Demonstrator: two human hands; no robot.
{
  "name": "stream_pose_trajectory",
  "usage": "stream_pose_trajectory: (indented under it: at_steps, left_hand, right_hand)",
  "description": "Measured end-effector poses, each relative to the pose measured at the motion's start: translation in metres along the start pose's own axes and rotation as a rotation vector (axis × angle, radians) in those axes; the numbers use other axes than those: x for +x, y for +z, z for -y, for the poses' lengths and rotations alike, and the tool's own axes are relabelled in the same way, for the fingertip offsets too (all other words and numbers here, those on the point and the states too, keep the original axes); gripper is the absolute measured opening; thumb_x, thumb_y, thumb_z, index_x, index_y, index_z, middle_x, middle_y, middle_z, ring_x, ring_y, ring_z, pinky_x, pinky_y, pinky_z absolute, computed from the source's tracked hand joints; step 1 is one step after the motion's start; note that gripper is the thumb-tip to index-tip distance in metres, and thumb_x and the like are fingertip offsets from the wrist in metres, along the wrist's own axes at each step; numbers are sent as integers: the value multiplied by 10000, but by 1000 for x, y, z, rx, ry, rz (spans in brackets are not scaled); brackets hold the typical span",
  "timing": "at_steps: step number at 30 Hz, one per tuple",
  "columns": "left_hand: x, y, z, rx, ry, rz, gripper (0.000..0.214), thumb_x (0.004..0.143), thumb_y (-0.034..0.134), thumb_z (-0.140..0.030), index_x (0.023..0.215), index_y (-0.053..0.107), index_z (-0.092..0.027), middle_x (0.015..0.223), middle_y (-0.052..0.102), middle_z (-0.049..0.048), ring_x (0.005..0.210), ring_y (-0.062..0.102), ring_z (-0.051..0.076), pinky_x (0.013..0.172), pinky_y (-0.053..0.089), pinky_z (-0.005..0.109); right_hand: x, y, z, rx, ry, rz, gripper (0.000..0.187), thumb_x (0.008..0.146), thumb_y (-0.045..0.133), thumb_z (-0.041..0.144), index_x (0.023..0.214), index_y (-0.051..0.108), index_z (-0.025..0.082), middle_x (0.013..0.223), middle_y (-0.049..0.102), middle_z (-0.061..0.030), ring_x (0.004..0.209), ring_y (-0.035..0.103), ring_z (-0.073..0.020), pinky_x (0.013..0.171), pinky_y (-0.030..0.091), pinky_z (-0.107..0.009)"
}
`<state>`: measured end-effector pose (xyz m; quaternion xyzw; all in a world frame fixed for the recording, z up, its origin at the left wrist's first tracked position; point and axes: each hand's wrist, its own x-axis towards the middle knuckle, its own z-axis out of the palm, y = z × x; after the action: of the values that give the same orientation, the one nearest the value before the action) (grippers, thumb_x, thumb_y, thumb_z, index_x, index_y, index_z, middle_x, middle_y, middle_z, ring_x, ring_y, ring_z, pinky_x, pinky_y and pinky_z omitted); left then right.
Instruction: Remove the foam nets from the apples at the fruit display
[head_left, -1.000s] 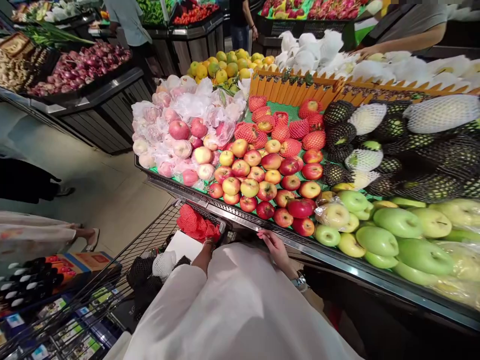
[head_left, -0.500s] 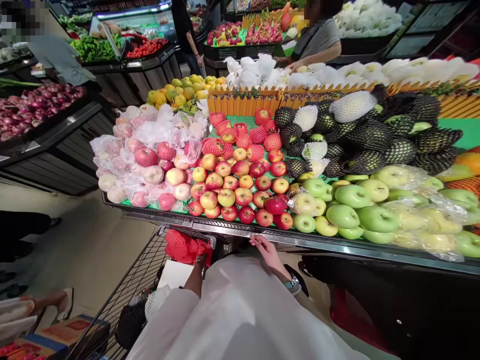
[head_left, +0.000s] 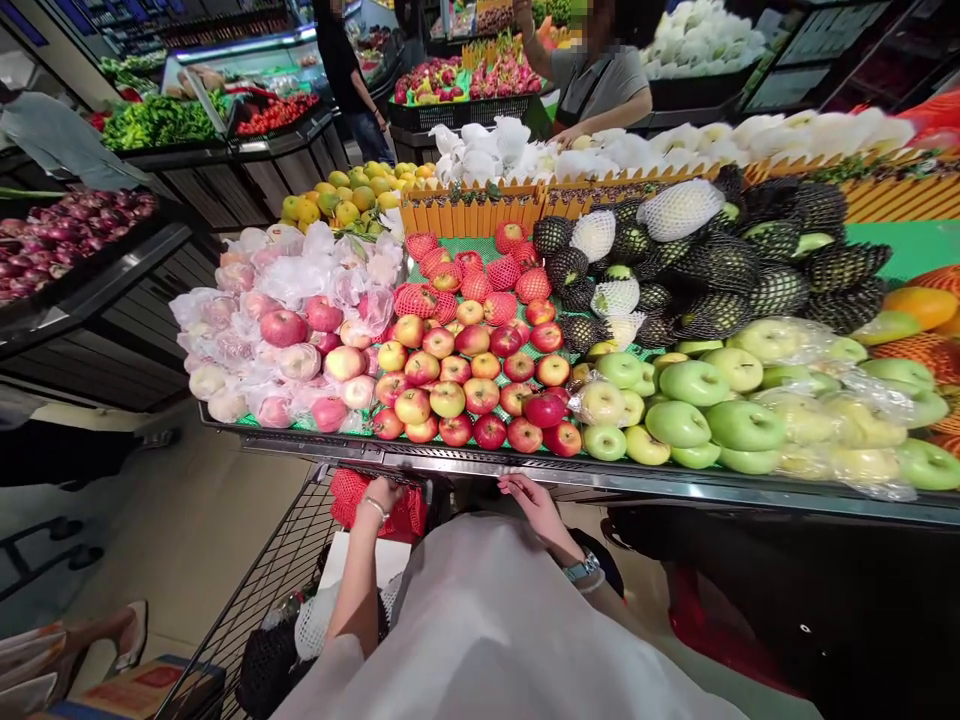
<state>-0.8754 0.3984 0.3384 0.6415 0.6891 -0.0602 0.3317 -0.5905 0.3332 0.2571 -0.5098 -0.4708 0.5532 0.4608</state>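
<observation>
Wire shopping cart (head_left: pixel 259 575) is standing on the near side, its left rim running diagonally up toward the desk (head_left: pixel 450 459). Plastic-wrapped fruit (head_left: pixel 300 270) is filling the desk's left end. White netting (head_left: pixel 311 620) is lying low in the cart, near a flat white item (head_left: pixel 352 560). Left hand (head_left: pixel 384 494) is reaching down over the red foam netting (head_left: pixel 347 497); palm side is facing away, so cannot tell whether its fingers are pinching or only touching. Netting is sitting bunched in the cart's upper end, just below the desk edge, its long axis running roughly left-right, along that edge; single nets' directions are too jumbled to tell. Red-yellow apples (head_left: pixel 450 370) are lying above it on the desk. Right hand (head_left: pixel 536 508), watch (head_left: pixel 582 568) on wrist, is pointing up-left at the desk rim, fingers bent and lying close together; cannot tell whether they are pressing the rim. Green apples (head_left: pixel 742 425) are piling at right, dark-netted fruit (head_left: pixel 720 270) lying behind.
</observation>
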Motion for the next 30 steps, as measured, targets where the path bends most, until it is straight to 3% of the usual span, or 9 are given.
stream_pose_trajectory:
  at_steps: [2, 4, 7, 9, 17, 22, 26, 28, 30]
  left_hand:
    - [-12, -14, -4, -72, 81, 9, 247, 917, 556, -327, 890, 695, -126, 899, 712, 49, 847, 660, 166, 836, 534, 332]
    - [-30, -27, -15, -235, 299, -38, 285, 902, 561, -350, 790, 734, -153, 838, 738, 46, 806, 668, 168, 818, 529, 295]
    - [-54, -39, -43, -555, 713, -218, 257, 856, 615, -366, 746, 763, -186, 782, 747, 63, 718, 675, 172, 727, 543, 286]
    - [-61, -40, -61, -667, 849, -320, 226, 846, 632, -340, 740, 770, -195, 766, 747, 70, 692, 678, 169, 692, 548, 281]
    - [-46, -16, -91, -791, 904, -376, 261, 858, 625, -347, 687, 740, -187, 719, 715, 63, 658, 654, 153, 618, 517, 261]
    - [-48, -1, -107, -823, 964, -231, 355, 881, 575, -424, 677, 706, -164, 690, 690, 76, 633, 634, 156, 606, 512, 274]
    - [-57, 10, -119, -713, 1084, -108, 313, 915, 532, -364, 737, 696, -164, 725, 702, 79, 673, 648, 159, 664, 529, 287]
    - [-59, 12, -120, -629, 1145, -161, 238, 924, 518, -294, 838, 703, -171, 807, 713, 84, 752, 660, 165, 724, 532, 297]
    - [-55, 8, -118, -531, 1131, -322, 210, 927, 502, -259, 956, 696, -185, 901, 712, 91, 854, 656, 179, 794, 525, 319]
  right_hand:
    - [1, 2, 7, 27, 0, 55, 459, 826, 576, 606, 977, 678, 186, 996, 717, -107, 891, 684, -236, 869, 542, -411]
    - [-1, 6, 19, 58, -4, 139, 426, 823, 607, 571, 1012, 675, 195, 1030, 709, -97, 936, 682, -233, 872, 550, -396]
    - [-9, 11, 46, 131, -24, 254, 373, 842, 624, 503, 1068, 664, 209, 1059, 697, -83, 991, 669, -225, 887, 551, -372]
    - [-15, 13, 62, 178, -67, 231, 336, 873, 594, 475, 1070, 660, 211, 1049, 692, -79, 966, 668, -214, 884, 548, -359]
    - [-20, 11, 77, 100, -302, -161, 159, 875, 570, 355, 841, 645, 219, 801, 650, -35, 751, 603, -174, 711, 510, -293]
    - [-18, 12, 65, 79, -235, -192, 152, 805, 590, 325, 762, 661, 198, 804, 695, -60, 748, 619, -216, 730, 528, -354]
    - [-19, 18, 57, 121, -190, -174, 229, 752, 682, 368, 926, 689, 220, 909, 723, -73, 817, 663, -258, 777, 565, -411]
    - [-19, 19, 53, 149, -182, -140, 388, 732, 721, 422, 1069, 670, 235, 1049, 712, -82, 936, 671, -282, 853, 566, -440]
    - [-15, 17, 50, 136, -175, -120, 490, 752, 706, 487, 1167, 632, 238, 1139, 687, -88, 1021, 661, -287, 902, 559, -455]
